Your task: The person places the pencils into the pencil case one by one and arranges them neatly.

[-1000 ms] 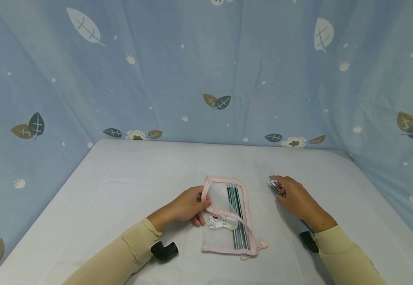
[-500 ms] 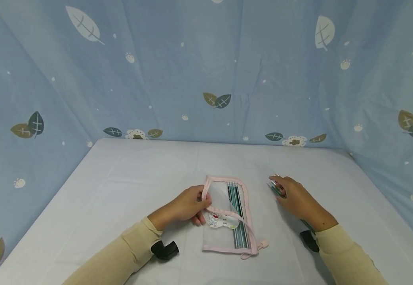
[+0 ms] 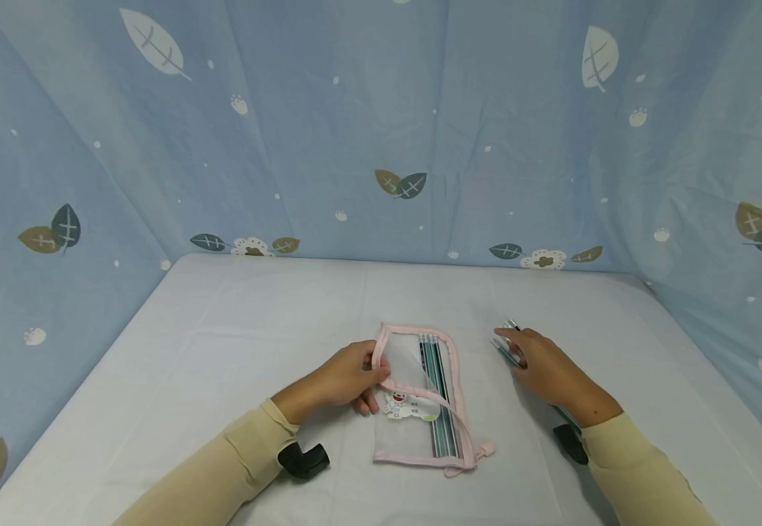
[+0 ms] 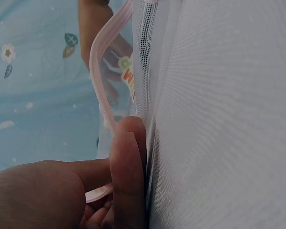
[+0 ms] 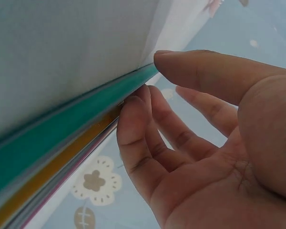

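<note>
In the head view a see-through mesh pencil case (image 3: 407, 461) with pink trim lies on the table, its top flap pulled aside. Several teal and black pencils (image 3: 435, 372) lie along its right side. My left hand (image 3: 344, 378) pinches the case's upper left edge between thumb and fingers, as the left wrist view shows close up. To the right, my right hand (image 3: 548, 369) holds more pencils (image 3: 505, 352), its palm hiding most of them. In the right wrist view the thumb touches a teal pencil (image 5: 81, 109), with fingertips against a yellow one (image 5: 57, 167).
A white cloth covers the table (image 3: 275, 307). Behind and beside it hangs a blue curtain (image 3: 328, 131) printed with leaves and flowers. A pink zip pull (image 3: 486, 449) sticks out at the case's lower right corner. Black straps (image 3: 305, 462) sit at both wrists.
The pencil tips at my right hand have spread apart, with some now showing beyond the index finger and a teal one by the thumb. My left hand and the pencil case stay in place.
</note>
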`<control>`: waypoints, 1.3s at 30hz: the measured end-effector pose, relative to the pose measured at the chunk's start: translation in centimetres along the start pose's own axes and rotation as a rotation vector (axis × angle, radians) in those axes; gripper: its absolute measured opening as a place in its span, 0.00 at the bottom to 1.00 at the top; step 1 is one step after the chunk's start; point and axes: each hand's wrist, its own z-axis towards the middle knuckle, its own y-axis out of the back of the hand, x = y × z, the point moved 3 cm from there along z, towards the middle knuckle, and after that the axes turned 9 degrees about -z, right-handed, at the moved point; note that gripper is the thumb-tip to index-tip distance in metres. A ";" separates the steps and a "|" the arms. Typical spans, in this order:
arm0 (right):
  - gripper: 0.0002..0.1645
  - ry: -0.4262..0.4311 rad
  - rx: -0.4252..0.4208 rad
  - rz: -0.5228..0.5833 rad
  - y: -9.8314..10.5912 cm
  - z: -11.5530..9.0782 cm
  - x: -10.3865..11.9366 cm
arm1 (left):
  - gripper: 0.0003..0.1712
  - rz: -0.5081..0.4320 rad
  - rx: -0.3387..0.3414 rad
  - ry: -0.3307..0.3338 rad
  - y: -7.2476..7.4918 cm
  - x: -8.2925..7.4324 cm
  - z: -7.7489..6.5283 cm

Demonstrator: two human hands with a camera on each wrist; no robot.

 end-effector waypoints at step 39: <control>0.43 0.097 -0.084 -0.033 2.6 -0.3 1.4 | 0.08 0.019 0.024 -0.015 0.2 0.0 0.2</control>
